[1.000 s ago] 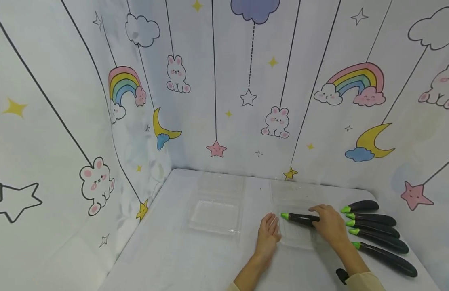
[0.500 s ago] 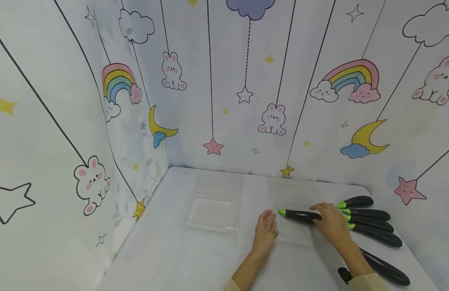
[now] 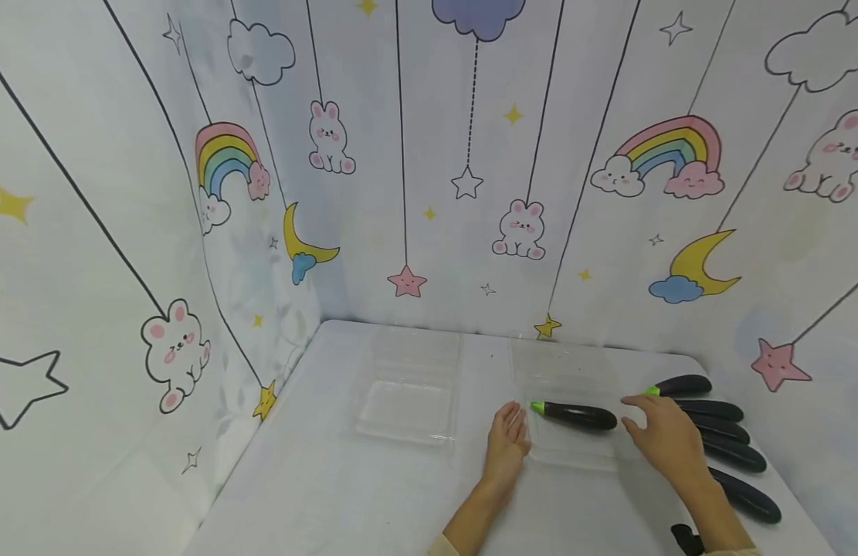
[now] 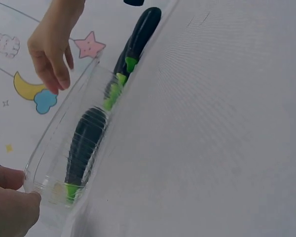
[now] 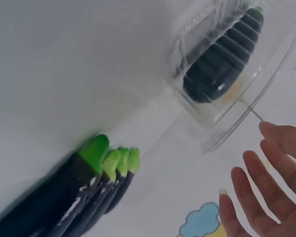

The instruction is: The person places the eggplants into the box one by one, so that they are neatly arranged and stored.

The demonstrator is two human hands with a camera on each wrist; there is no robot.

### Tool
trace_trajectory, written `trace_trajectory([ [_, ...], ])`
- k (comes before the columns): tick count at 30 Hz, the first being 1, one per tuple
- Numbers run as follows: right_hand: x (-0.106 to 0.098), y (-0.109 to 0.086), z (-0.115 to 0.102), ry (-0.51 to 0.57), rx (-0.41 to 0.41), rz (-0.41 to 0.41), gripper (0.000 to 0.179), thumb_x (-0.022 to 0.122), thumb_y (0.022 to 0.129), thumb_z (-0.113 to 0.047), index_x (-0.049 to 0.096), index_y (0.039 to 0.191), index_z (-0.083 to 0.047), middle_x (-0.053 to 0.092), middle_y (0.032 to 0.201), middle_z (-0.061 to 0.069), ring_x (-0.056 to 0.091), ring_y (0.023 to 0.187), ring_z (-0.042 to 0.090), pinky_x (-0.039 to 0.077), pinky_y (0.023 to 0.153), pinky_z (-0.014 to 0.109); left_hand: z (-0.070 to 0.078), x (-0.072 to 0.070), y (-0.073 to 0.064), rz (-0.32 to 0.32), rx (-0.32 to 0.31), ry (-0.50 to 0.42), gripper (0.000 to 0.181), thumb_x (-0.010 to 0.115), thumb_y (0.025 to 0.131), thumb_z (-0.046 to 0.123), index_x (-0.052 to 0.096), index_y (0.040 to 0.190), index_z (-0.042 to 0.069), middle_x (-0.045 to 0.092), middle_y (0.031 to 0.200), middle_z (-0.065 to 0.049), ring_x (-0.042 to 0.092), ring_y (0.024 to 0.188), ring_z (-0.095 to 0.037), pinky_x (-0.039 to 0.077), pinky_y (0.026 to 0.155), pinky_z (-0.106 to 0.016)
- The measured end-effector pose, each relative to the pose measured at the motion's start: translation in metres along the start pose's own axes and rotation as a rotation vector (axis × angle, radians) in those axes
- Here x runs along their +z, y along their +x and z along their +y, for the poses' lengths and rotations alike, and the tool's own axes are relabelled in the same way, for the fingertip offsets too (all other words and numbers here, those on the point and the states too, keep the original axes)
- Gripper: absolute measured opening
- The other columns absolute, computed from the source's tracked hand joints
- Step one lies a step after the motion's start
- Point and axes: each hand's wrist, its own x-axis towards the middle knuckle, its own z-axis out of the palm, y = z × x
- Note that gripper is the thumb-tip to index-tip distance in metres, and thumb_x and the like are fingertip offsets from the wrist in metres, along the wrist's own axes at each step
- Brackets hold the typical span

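Note:
A dark purple eggplant [image 3: 578,415] with a green stem end lies in a clear plastic box [image 3: 574,462], its stem toward the left. My left hand [image 3: 507,448] is at the box's left side; in the left wrist view its thumb and fingers [image 4: 15,207] pinch the box's rim. My right hand [image 3: 668,440] is just right of the box, fingers spread and holding nothing. In the right wrist view the eggplant [image 5: 224,59] shows through the ribbed clear wall, and the right hand's fingers [image 5: 269,192] are apart from it.
Several more eggplants [image 3: 737,454] lie in a column at the table's right side, partly behind my right arm. A second clear plastic box [image 3: 404,436] stands left of my left hand. A small black object [image 3: 687,538] is by the right sleeve. A printed curtain [image 3: 429,154] surrounds the white table.
My right hand has let go of the eggplant and moved right, leaving it in the box. The left hand stays at the box's left side. The view shifted slightly.

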Motion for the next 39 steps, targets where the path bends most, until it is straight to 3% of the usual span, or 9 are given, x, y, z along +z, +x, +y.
trace_trajectory([
  [11,-0.013,-0.011,0.015,-0.090,0.128,-0.147,0.036,0.086,0.079,-0.011,0.076,0.112,-0.002,0.065,0.123,0.035,0.061,0.105,0.057,0.052,0.076,0.068,0.003,0.002,-0.002,-0.011,0.027,0.007,0.080,0.041,0.079,-0.028,0.031,0.155,-0.007,0.026,0.165,-0.031,0.028,0.154,-0.042,0.025,0.127,-0.046],
  [20,-0.025,-0.022,0.028,-0.084,0.197,-0.267,0.043,0.088,0.078,-0.017,0.075,0.115,0.000,0.064,0.123,0.035,0.062,0.104,0.056,0.052,0.079,0.068,0.000,0.001,-0.002,-0.002,0.024,0.021,0.081,0.041,0.078,-0.029,0.032,0.155,-0.006,0.027,0.165,-0.031,0.028,0.154,-0.041,0.026,0.126,-0.045],
  [25,-0.033,-0.031,0.042,-0.092,0.220,-0.353,0.053,0.091,0.076,-0.026,0.074,0.119,0.000,0.063,0.124,0.035,0.059,0.107,0.059,0.049,0.078,0.073,-0.002,0.001,-0.002,0.001,0.004,0.025,0.081,0.041,0.079,-0.028,0.032,0.155,-0.005,0.027,0.165,-0.030,0.028,0.154,-0.041,0.026,0.126,-0.045],
  [31,-0.037,-0.042,0.062,-0.109,0.212,-0.366,0.059,0.093,0.071,-0.029,0.073,0.118,0.000,0.064,0.121,0.037,0.060,0.105,0.060,0.049,0.076,0.072,0.000,0.002,-0.002,0.001,-0.004,0.022,0.080,0.042,0.080,-0.028,0.032,0.155,-0.004,0.027,0.165,-0.030,0.029,0.154,-0.040,0.026,0.127,-0.046],
  [39,-0.042,-0.051,0.087,-0.125,0.276,-0.481,0.065,0.094,0.070,-0.035,0.071,0.118,0.002,0.064,0.119,0.037,0.058,0.106,0.061,0.048,0.079,0.075,0.001,0.001,-0.001,-0.010,0.016,0.041,0.080,0.044,0.079,-0.027,0.034,0.155,-0.003,0.027,0.164,-0.030,0.029,0.154,-0.041,0.026,0.126,-0.046],
])
